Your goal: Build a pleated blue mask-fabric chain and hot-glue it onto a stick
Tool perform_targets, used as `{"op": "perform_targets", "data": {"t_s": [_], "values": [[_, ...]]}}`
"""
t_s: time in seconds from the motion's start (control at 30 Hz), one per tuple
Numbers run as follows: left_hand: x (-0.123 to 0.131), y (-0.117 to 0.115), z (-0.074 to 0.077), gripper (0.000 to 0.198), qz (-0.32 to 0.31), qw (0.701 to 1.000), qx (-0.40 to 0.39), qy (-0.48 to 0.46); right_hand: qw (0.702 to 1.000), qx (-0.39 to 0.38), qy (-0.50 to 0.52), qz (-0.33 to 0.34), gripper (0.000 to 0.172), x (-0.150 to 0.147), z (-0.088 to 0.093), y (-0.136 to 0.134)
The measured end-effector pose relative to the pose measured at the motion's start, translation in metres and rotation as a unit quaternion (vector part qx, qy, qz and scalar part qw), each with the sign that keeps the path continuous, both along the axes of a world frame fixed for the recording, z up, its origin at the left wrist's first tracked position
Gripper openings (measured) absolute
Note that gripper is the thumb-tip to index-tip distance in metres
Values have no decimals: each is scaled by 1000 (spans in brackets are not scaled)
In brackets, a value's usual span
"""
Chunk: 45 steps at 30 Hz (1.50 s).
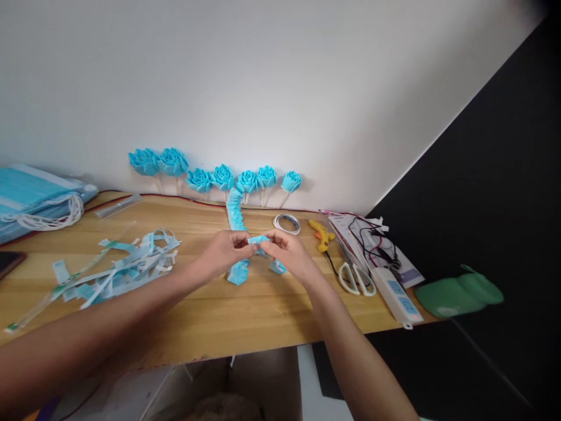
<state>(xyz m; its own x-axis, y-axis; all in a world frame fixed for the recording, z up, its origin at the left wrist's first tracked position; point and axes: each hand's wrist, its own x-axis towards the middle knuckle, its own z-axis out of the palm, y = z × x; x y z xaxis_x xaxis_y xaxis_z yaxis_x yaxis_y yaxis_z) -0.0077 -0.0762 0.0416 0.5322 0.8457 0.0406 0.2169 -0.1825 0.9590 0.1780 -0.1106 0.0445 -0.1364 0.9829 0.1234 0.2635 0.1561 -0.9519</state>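
Note:
Both my hands meet over the middle of the wooden table. My left hand and my right hand pinch a small folded blue strip between their fingertips. Below them, folded blue pieces lie on the wood. A long chain of folded blue pieces runs back to the wall. Several blue paper roses on sticks lean against the white wall.
A pile of cut blue and white strips lies at the left, with a stack of blue face masks behind it. At the right sit a tape roll, yellow glue gun, white scissors, power strip and a green object.

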Motion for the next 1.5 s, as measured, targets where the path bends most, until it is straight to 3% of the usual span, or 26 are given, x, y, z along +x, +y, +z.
{"op": "perform_targets", "data": {"t_s": [0.1, 0.4, 0.53, 0.63, 0.77, 0.93, 1.07, 1.27, 1.5], "values": [[2, 5, 0, 35, -4, 1000, 14, 5, 999, 23, -25, -11, 26, -3, -3, 7], [-3, 28, -3, 33, -15, 998, -21, -54, 999, 2, 11, -34, 45, -3, -9, 37], [-4, 37, -12, 35, 6, 999, -23, -42, 999, -34, 39, -9, 49, -2, -11, 50], [-5, 42, -19, 36, 1, 1000, -10, -25, 999, -22, -9, 24, 42, -4, -12, 55], [-6, 45, -25, 36, -2, 1000, 7, -7, 999, 9, -45, 9, 36, -8, -21, 56], [-7, 46, -25, 35, -6, 1000, -7, -3, 999, -16, 25, -33, 47, -6, -34, 50], [-9, 47, -23, 34, 13, 999, -29, -33, 993, -63, 96, -12, 49, 0, -32, 48], [-10, 49, -28, 35, 24, 999, -32, -30, 995, -76, 71, 4, 33, 1, -28, 47], [-10, 51, -28, 29, 57, 996, -4, -76, 992, -72, 101, -23, 30, -6, -29, 46]]}}
